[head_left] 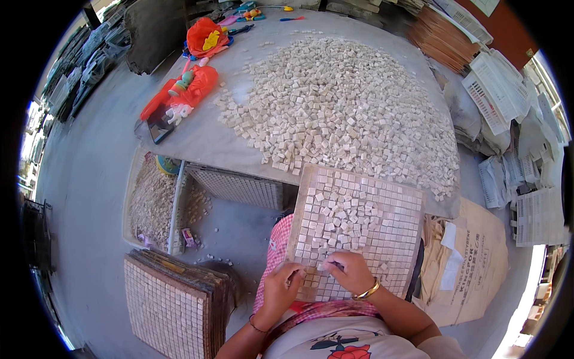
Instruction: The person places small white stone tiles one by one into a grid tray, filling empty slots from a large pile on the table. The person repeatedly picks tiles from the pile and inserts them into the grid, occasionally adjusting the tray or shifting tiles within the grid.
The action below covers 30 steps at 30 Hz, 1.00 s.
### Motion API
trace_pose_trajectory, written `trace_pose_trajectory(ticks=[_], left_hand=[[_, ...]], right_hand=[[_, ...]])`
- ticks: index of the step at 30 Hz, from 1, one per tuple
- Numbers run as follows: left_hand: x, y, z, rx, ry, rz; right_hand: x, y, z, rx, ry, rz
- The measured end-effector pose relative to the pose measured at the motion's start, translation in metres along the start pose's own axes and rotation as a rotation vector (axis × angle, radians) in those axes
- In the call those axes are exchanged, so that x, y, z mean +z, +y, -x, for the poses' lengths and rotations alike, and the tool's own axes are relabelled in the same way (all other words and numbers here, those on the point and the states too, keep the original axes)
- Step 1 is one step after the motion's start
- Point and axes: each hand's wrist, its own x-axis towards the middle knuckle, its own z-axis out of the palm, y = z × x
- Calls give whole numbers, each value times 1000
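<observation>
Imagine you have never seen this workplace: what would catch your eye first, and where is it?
First, the big heap of pale stone cubes spread over the grey table at the top. Next, the grid tray propped on the person's lap, half filled with cubes, with the left hand at its lower edge and the right hand pressing on it. The bright red toys on the table's left corner stand out too.

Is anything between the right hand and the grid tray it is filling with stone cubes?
Nothing visible. The right hand rests directly on the grid tray, fingertips on a loose cube near its lower edge. The left hand grips the tray's lower left corner, clear of the right.
</observation>
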Motion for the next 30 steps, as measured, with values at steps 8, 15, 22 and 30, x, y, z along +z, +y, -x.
trace_pose_trajectory(ticks=[8,15,22,30], left_hand=[[-13,-13,0,-57,46,3],[1,-25,1,77,41,-58],[4,-25,-6,118,44,-112],[15,-21,-19,316,-5,-283]], right_hand=[[40,7,-17,-154,59,358],[38,-12,-21,-132,87,547],[40,3,-19,-189,43,452],[-17,16,-4,-13,52,199]])
